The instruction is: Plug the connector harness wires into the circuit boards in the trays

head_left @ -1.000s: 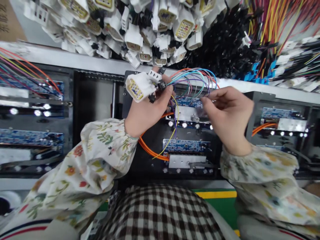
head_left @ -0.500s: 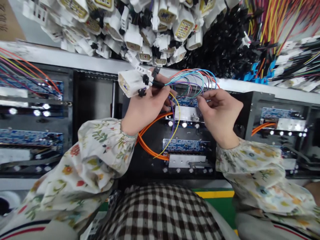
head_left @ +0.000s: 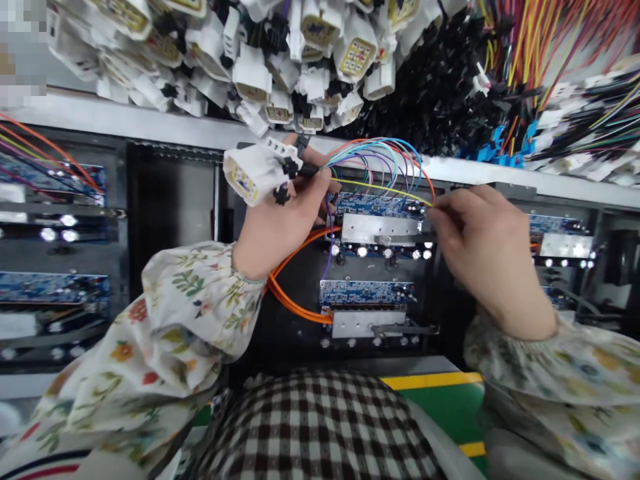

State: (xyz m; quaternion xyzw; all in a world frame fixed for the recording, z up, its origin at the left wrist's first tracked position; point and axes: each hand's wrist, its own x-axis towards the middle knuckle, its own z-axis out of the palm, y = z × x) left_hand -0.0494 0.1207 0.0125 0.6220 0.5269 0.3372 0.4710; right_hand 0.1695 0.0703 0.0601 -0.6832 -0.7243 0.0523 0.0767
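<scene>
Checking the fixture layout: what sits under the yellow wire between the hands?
Under the yellow wire, stretched from the white connector in the left hand to the right hand, lie a blue circuit board and metal plate; the right hand hides their right ends.

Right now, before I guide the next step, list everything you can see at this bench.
white connector: one, white with yellow face, in left hand
yellow wire: one, yellow, stretched between both hands
wire loop: several, teal, purple, blue, orange, above the yellow wire
orange cable: one bundle, orange, curving below left hand
circuit boards: two, blue, centre fixture; more left and right
loose connectors: many, white, shelf above
black connectors: many, black, right of those
wire bundles: many, mixed colours, top right
left hand: holds white connector
right hand: pinches yellow wire
</scene>
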